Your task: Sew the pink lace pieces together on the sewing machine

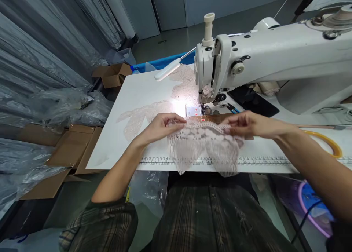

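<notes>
A strip of pale pink lace (pixel 205 143) is stretched between my two hands, its scalloped lower part hanging over the table's front edge. My left hand (pixel 171 126) pinches the upper left corner between thumb and fingers. At the upper right end, my right hand (pixel 243 125) is closed on the same lace. Just beyond the upper edge stands the sewing machine's needle and presser foot (pixel 204 108), under a bright lamp. More pale lace pieces (pixel 147 114) lie flat on the white table to the left of the needle and behind it.
The white sewing machine (pixel 247 57) spans the back right. A printed ruler (pixel 264 160) runs along the front edge of the white table (pixel 115 134). A yellow ring (pixel 331 142) lies at right, a black pouch (pixel 253 99) under the machine arm. Cardboard boxes (pixel 74 145) stand left.
</notes>
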A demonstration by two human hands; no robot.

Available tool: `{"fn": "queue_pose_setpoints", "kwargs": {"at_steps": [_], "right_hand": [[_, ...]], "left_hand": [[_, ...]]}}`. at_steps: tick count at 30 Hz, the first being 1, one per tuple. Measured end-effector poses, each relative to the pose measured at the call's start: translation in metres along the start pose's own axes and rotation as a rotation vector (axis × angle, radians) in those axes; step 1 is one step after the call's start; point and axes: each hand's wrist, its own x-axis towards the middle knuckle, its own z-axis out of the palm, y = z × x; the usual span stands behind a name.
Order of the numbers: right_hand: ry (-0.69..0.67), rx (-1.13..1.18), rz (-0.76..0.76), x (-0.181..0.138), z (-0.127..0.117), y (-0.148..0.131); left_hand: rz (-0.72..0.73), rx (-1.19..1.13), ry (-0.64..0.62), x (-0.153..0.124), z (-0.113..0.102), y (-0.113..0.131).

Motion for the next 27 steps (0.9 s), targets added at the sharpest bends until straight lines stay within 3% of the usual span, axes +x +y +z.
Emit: {"fn": "queue_pose_setpoints", "kwargs": {"at_steps": [3,6,10,14,18,21,25,27], "right_hand": [[0.355,-0.23,0.077,0.022,-0.012,-0.002],[0.581,-0.546,0.155,0.037,-0.013,-0.007],[0.659,-0.743,0.198,0.038,-0.008,-0.008],[0.73,-0.761,0.147,0.021,-0.007,0.008],[0.755,-0.434,0.023,0.014,0.0,0.023],[0.695,0.041,-0.04,0.025,0.019,0.019],[0.606,0.562,-0.12,0.052,0.054,-0.008],[0.541,0.694,-0.194,0.063,0.065,-0.021]], "left_hand": [[0.043,0.163,0.069,0.021,0.004,-0.022],[0.192,0.432,0.197,0.031,0.009,-0.042],[0.44,0.674,0.33,0.033,0.015,-0.057],[0.698,0.68,0.167,0.03,0.024,-0.059],[0.743,0.756,-0.034,0.026,0.036,-0.053],[0.69,0.749,-0.026,0.023,0.04,-0.049],[0.473,0.307,0.116,0.018,0.04,-0.043],[0.296,0.017,0.102,0.016,0.039,-0.039]]}}
